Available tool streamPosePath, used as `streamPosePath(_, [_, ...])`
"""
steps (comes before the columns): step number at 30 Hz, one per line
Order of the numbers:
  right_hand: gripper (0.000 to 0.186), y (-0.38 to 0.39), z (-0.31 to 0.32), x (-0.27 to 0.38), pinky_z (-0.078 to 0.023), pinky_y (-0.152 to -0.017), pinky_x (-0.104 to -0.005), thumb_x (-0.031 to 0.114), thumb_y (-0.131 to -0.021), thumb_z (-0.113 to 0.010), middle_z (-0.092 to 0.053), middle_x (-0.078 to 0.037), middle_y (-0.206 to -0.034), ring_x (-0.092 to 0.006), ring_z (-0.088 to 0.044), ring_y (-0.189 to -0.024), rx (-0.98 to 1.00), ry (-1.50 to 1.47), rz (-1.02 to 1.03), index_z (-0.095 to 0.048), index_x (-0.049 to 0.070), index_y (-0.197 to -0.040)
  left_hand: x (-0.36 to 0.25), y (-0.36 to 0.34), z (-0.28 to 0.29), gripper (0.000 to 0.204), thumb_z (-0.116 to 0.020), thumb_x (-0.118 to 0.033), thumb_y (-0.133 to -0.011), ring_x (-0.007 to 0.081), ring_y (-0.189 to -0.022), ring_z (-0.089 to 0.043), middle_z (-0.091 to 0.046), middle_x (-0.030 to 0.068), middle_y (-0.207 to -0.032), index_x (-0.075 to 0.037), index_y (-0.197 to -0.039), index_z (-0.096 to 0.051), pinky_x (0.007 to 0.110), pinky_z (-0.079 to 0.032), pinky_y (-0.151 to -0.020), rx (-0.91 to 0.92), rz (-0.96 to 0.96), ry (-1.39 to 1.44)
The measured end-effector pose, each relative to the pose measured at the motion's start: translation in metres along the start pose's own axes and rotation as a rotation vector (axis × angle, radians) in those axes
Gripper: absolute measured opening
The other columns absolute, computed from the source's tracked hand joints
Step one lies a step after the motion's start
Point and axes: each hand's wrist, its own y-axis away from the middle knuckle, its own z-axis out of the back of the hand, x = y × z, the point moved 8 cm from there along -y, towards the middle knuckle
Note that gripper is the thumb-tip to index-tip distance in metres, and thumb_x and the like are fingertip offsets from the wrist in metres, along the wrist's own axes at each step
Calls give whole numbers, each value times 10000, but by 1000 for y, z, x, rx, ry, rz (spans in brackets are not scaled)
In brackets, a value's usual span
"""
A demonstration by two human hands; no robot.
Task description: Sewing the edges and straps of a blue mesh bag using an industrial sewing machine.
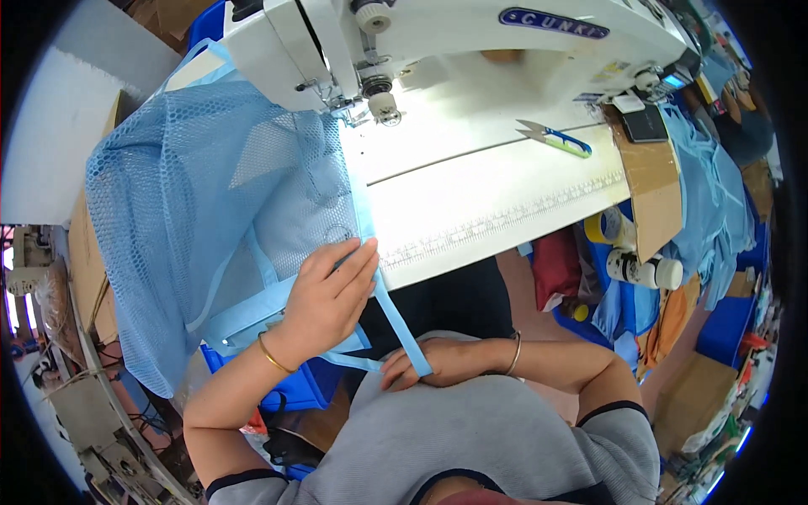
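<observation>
A light blue mesh fabric piece (168,194) with solid blue edging lies on the left of the sewing table and hangs over its front edge. Its right edge, with a blue binding strip (396,321), runs up to the presser foot (347,116) of a white sewing machine (454,29). My left hand (330,290) lies flat on the mesh and strip at the table edge, fingers stretched out and close together. In front of my body, my right hand (454,362) is closed around the strip's lower part, which crosses over its fingers.
Small thread snips (555,139) with green and blue handles lie on the white table (446,185), above a printed ruler scale. To the right are a cardboard piece (652,198), a white bottle (644,269), a yellow tape roll (602,227) and piled blue fabric (707,202).
</observation>
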Motion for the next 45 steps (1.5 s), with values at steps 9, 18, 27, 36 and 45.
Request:
streamPosePath(9, [256,-3,15,-2,-465,-969,-352,-26,-848,-520,-624,-87,-1179,-247,-565,-1152,-38,-59,51,-667,68,-1036,13,-14,-1,383,-652,-9,-759,300,-1103,-553,-593,124,-1242,33,-1137,-616,397,-455,-888,-33,29,1])
streamPosePath(18, [218,-10,32,-12,-461,-955,-354,3,-890,-473,-656,-120,-1092,-259,-603,-1082,-33,-222,-36,-678,18,-963,31,-30,0,403,-626,-3,-728,296,-1117,-530,-559,130,-1259,50,-1126,-604,412,-454,-912,-17,15,-41])
streamPosePath(27, [232,-19,41,-7,-466,-926,-327,4,-903,-459,-664,-108,-1058,-219,-619,-1034,-26,-394,-40,-646,10,-1041,48,-45,4,409,-617,12,-753,302,-1120,-542,-576,129,-1263,27,-1161,-597,397,-451,-919,-34,22,-35])
streamPosePath(36, [239,-29,53,5,-464,-913,-311,12,-914,-444,-660,-97,-1036,-184,-610,-1016,-67,-556,-100,-646,13,-1040,67,-59,5,408,-611,7,-753,303,-1110,-541,-579,133,-1249,27,-1160,-588,388,-452,-914,-47,-33,-76])
streamPosePath(45, [236,-28,54,13,-463,-909,-305,219,-973,-535,-661,-89,-1050,-173,-612,-1019,-155,-558,-27,-647,30,-1057,67,-54,13,415,-622,-105,-804,323,-1160,-501,-532,152,-1275,43,-1185,-554,444,-414,-975,8,-6,-212])
